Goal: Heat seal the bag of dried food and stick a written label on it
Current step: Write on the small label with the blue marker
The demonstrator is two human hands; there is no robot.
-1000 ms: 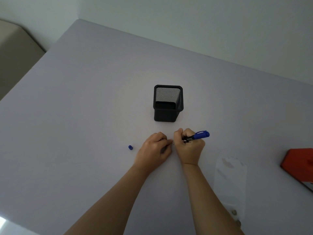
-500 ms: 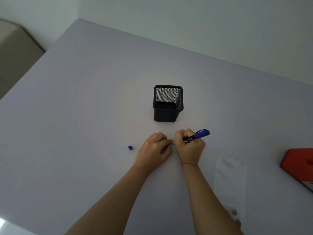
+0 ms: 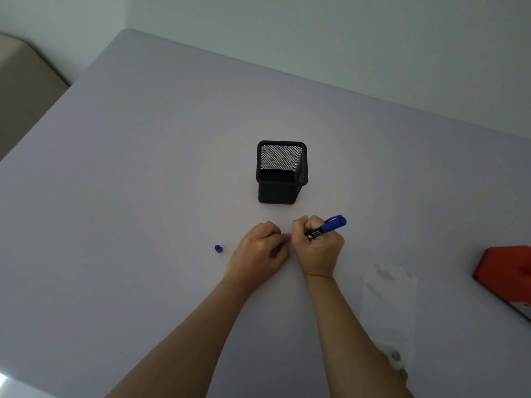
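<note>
Bag [image 3: 388,305] lies on the table [image 3: 143,196] beside the right forearm; right hand [image 3: 317,249] clenches a blue marker [image 3: 329,226]; left hand [image 3: 260,251] curls, grasp unclear.

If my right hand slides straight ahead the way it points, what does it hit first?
Likely the black mesh pen holder, upright just beyond the right hand; the gap between looks free, depth uncertain.

A black mesh pen holder [image 3: 282,173] stands upright near the middle of a pale grey counter [image 3: 129,196]. A plain light wall [image 3: 344,38] runs along the counter's far edge. Something beige and padded [image 3: 23,96] sits past its left edge.
</note>
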